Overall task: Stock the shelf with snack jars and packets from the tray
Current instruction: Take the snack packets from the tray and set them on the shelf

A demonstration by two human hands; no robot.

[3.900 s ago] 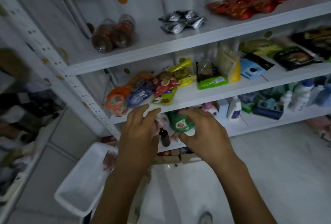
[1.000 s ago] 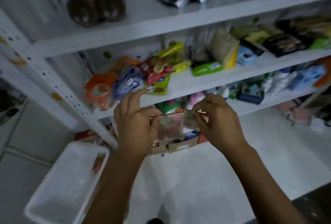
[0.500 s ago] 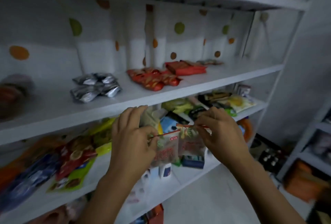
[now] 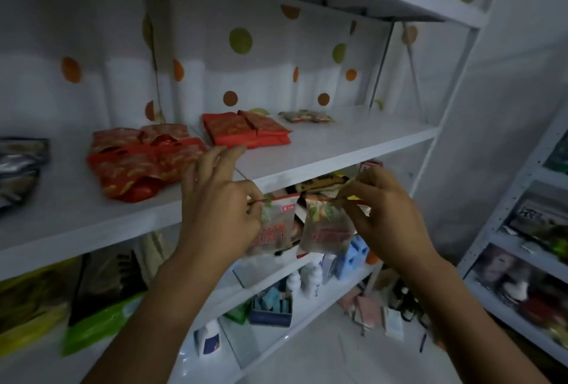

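— How are the packets held?

— One packet [image 4: 273, 223] is pinched at its top edge by the left hand [image 4: 219, 202], the other packet [image 4: 327, 230] by the right hand [image 4: 384, 214]; both hang just in front of the shelf [image 4: 338, 150].

— What could be lost?

— With so thin a pinch, a packet could be dropped, or caught on the shelf edge; the red packets [image 4: 246, 130] could be knocked.

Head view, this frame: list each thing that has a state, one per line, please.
Left hand: grip pinching the top edge of the left packet, which hangs in the air.
Right hand: grip pinching the top edge of the right packet, also hanging.
Red packets: lying flat on the shelf.
Silver packets: lying at the shelf's left end.
Small packet: lying flat at the back.
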